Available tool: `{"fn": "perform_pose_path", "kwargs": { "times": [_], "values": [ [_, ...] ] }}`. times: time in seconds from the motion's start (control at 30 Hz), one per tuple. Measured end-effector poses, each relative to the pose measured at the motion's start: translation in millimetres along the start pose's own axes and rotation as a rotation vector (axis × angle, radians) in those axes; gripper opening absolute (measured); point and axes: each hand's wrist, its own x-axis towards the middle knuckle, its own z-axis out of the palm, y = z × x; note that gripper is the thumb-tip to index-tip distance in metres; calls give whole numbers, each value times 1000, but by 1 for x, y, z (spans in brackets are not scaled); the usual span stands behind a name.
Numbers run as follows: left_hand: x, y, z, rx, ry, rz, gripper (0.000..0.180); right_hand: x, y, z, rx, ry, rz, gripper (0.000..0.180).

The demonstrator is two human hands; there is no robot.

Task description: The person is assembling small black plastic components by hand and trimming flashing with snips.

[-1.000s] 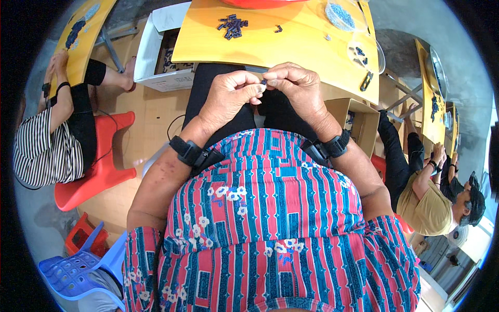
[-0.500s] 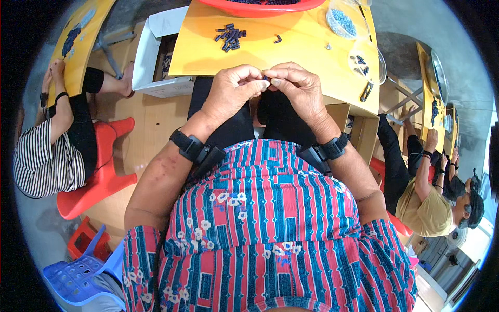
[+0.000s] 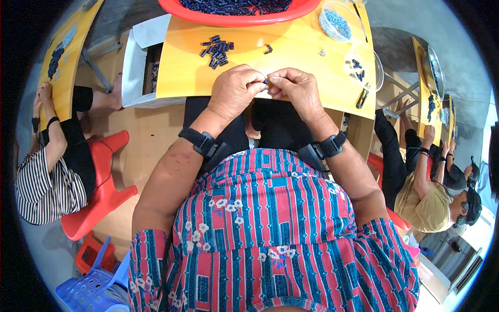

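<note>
Over the near edge of the yellow table [image 3: 176,78], my left hand [image 3: 235,91] and my right hand [image 3: 299,92] meet fingertip to fingertip. Both are closed in a pinch around a small dark blue piece [image 3: 266,81], mostly covered by the fingers. Beyond my left hand lies a loose heap of short dark blue tubular pieces [image 3: 217,51]. A few similar pieces [image 3: 268,49] lie apart, straight ahead of my fingers. Right of my right hand, several dark pieces [image 3: 356,64] rest by a clear shallow dish [image 3: 381,73]. A black narrow tool [image 3: 362,98] lies near the table's right corner.
A red basin [image 3: 244,22] full of dark pieces stands at the far edge. Right of it is a clear tub [image 3: 335,25] of tiny light blue parts. A white box [image 3: 136,67] stands left of the table. People sit at yellow tables on both sides.
The whole view has shifted, so the table sits lower and more of the red basin shows. My hands stay pinched together, with the fingers slightly turned and a bit of the piece showing.
</note>
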Motion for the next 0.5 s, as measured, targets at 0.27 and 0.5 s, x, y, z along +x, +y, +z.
{"fn": "perform_pose_path", "kwargs": {
  "times": [0.27, 0.5],
  "values": [
    [-14, 8, 1, 125, 28, 46, 10, -6, -16, 1, -58, -45, 125, 11],
    [-22, 14, 5, 124, 33, 20, 12, -8, -6, -9, -202, -133, -38, 14]
  ]
}}
